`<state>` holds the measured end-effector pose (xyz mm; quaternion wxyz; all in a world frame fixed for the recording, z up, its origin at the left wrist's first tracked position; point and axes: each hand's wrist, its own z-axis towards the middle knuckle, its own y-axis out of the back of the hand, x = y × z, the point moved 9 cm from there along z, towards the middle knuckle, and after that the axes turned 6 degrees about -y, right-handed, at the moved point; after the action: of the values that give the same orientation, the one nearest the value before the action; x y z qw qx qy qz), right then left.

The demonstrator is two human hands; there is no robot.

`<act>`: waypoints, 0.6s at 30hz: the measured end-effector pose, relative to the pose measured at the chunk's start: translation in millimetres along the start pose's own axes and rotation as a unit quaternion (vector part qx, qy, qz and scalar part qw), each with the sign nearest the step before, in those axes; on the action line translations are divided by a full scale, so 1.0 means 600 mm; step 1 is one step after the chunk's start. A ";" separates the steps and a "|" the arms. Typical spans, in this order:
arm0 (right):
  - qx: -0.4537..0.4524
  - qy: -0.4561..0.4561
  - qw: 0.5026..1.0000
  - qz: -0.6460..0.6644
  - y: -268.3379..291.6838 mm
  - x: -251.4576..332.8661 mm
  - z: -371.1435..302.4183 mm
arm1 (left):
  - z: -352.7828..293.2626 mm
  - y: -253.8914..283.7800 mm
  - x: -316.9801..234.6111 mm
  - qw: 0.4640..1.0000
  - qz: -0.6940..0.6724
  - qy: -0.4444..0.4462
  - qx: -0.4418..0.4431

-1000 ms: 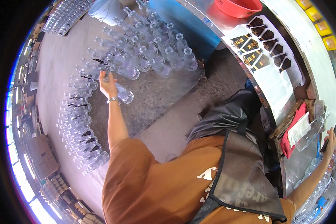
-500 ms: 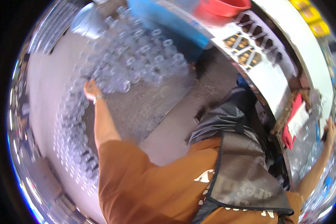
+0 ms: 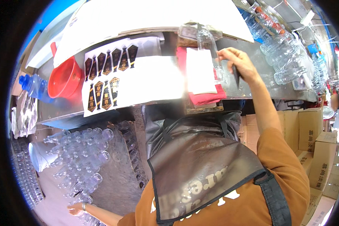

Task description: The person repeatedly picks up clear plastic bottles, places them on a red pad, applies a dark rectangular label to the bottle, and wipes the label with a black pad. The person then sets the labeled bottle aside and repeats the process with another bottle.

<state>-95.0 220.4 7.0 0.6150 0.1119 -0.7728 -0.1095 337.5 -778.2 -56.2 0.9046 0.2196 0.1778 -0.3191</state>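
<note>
- The worktable (image 3: 252, 90) is grey metal, and white sheets (image 3: 154, 81) cover a part of it; brown cardboard boxes (image 3: 309, 132) stand at the right on the floor.
- On the sheets I count ten dark tie-shaped labels (image 3: 105, 77) in two rows of five, one red funnel (image 3: 66, 77) and one red cloth (image 3: 205, 96) under a white paper.
- The clear glass bottle (image 3: 209, 49) stands upright on the table, empty and shining, just beside the right hand (image 3: 239, 64).
- The right hand pinches a thin dark thing with narrow fingers.
- The left hand (image 3: 76, 208) reaches low to many clear bottles (image 3: 83, 154) lying on the floor; whether its fingers grip anything, I cannot tell.
</note>
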 end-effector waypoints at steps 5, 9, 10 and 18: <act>0.010 0.008 0.993 0.116 -0.030 -0.032 -0.026 | -0.132 0.117 -0.657 0.797 -0.561 -0.028 0.223; 0.019 0.003 0.986 0.165 -0.051 -0.030 -0.024 | -0.439 0.323 -1.040 0.572 -0.661 -0.094 0.477; 0.026 0.005 0.985 0.170 -0.052 -0.036 -0.022 | -0.509 0.382 -1.098 0.506 -0.649 -0.178 0.539; 0.005 0.055 0.993 0.108 -0.040 -0.045 -0.034 | -0.697 0.573 -1.237 0.380 -0.580 -0.440 0.571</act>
<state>-68.5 205.4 -20.9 0.6645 0.0367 -0.7457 -0.0321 -57.0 46.7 32.4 0.1120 0.3561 -0.3850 -0.8441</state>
